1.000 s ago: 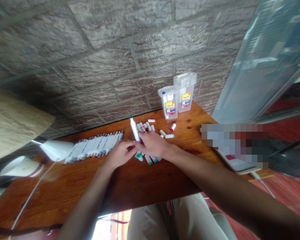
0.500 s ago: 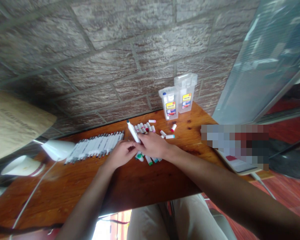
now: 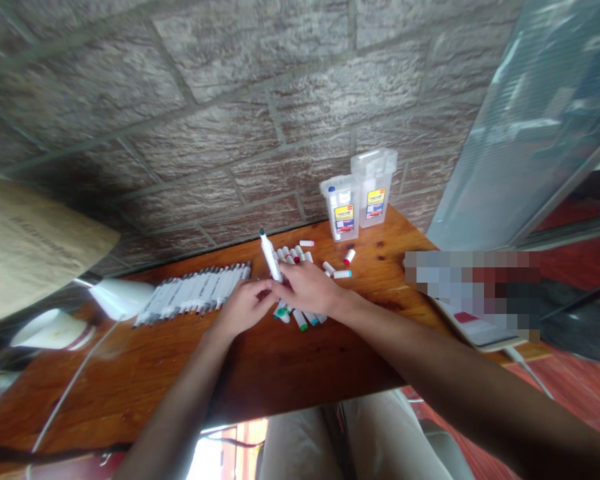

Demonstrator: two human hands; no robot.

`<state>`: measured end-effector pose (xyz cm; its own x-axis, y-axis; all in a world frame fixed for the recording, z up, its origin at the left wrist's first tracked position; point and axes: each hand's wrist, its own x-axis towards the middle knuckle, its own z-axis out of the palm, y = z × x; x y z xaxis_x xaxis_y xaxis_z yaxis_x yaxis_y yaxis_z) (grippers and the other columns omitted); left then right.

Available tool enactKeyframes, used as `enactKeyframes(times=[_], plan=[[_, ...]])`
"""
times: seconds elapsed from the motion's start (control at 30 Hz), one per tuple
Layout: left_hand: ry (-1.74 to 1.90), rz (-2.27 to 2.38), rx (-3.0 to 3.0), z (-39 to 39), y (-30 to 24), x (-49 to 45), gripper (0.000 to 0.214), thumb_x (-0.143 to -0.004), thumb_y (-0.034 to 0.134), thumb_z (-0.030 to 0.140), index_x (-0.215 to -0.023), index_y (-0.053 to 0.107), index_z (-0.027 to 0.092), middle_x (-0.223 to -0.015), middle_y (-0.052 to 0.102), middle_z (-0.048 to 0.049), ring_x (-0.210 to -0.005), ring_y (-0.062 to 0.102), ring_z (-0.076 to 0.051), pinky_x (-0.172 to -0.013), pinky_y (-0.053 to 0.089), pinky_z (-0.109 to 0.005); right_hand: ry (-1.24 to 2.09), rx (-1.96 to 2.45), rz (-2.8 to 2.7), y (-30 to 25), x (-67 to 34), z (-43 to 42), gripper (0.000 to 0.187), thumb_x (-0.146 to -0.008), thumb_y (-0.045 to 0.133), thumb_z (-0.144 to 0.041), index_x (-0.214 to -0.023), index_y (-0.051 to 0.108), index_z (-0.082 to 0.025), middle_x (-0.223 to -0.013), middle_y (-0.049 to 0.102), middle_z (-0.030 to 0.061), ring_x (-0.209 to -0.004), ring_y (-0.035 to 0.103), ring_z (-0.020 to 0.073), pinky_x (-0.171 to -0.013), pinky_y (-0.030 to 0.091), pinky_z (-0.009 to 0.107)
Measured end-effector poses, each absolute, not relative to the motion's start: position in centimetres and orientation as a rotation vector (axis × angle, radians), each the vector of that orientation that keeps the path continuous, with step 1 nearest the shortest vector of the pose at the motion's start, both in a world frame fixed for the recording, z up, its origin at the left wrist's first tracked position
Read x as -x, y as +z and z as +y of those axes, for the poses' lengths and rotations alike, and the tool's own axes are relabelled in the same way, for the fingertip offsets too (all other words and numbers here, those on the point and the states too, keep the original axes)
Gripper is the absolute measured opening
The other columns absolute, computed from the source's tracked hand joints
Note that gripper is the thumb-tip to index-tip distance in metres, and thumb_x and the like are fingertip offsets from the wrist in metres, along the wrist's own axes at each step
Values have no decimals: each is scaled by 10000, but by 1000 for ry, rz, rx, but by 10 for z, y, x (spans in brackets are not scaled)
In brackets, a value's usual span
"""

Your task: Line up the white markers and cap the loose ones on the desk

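A white marker (image 3: 270, 256) with a dark tip stands up tilted between my hands. My right hand (image 3: 307, 287) is closed around its lower part. The fingers of my left hand (image 3: 247, 305) are pinched together at the marker's lower end, against my right fingers, which partly hide that end. Beneath and behind my right hand lies a cluster of loose markers with pink, red, green and teal ends, such as a green-ended marker (image 3: 301, 321). Left of my left hand, a long row of white markers (image 3: 195, 291) lies side by side.
Two clear plastic marker cases (image 3: 347, 228) stand by the brick wall (image 3: 220, 133), the nearer with a blue-ended marker inside. A white lamp (image 3: 123, 299), a paper cup (image 3: 53, 330) and a white cable (image 3: 73, 380) are at left. A notebook (image 3: 463, 327) lies at right.
The whole view has shifted slightly. The marker between my hands stands a little more upright; both hands keep nearly the same pose.
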<state>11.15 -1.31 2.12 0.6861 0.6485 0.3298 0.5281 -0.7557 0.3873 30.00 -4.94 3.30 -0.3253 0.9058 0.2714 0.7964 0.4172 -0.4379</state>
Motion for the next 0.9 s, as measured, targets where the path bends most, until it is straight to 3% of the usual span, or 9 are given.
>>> enactKeyframes(times=[0.57, 0.9], plan=[[662, 950, -2677, -13, 21, -112, 213, -901, 565, 235, -743, 683, 154, -611, 649, 12, -540, 564, -101, -565, 380, -204, 321, 1409, -2189, 33, -300, -50, 339, -979, 410, -430, -1033, 607, -160, -892, 723, 109, -818, 685, 239, -716, 471, 316], [660, 964, -2666, -13, 22, -111, 214, -899, 566, 235, -751, 699, 156, -598, 641, 18, -524, 552, -94, -558, 378, -203, 329, 1425, -2186, 33, -301, -50, 465, -983, 355, -531, -1020, 623, -152, -883, 721, 122, -830, 682, 254, -730, 477, 329]])
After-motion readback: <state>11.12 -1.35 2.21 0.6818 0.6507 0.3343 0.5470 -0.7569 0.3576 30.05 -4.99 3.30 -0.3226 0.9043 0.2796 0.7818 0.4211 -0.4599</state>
